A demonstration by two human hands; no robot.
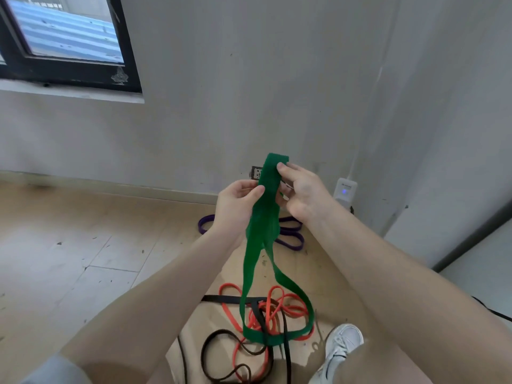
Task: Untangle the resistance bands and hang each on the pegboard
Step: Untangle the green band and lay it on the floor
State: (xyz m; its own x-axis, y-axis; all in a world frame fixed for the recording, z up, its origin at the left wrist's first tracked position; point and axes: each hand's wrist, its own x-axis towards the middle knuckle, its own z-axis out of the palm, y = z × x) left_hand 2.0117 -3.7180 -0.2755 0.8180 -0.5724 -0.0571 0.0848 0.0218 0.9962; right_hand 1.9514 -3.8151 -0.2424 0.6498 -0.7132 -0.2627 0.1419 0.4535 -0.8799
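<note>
1. Nearest the camera, two bare forearms reach forward from the bottom edge; a grey sleeve (55, 370) shows at the lower left, and a white sneaker (342, 346) stands on the floor at the lower right.
2. Left hand (235, 207) pinches the green band (266, 217) at its left edge, thumb laid on the front face and fingers curled behind it; the grip sits just below the band's top fold.
3. Right hand (303, 191) holds the same band from the right side, thumb pressed on the upper front of the strip near the fold; its other fingers are curled behind and beside the band, partly hidden.
4. Green band hangs down from both hands as a wide flat loop; its lower end dips into the pile on the floor and crosses over the other bands there.
5. Below it, an orange band (235, 320) and a black band (260, 320) lie knotted together on the wooden floor (83, 245), between the forearms; whether the green loop is threaded through them or only rests on top cannot be told.
6. Further off, a purple band (291, 235) lies coiled on the floor near the wall (249, 92), partly hidden behind the hands.
7. On the wall, a white plug-in device (345, 191) with a small blue light sits to the right of the hands; a dark-framed window (133, 65) fills the upper left corner.
</note>
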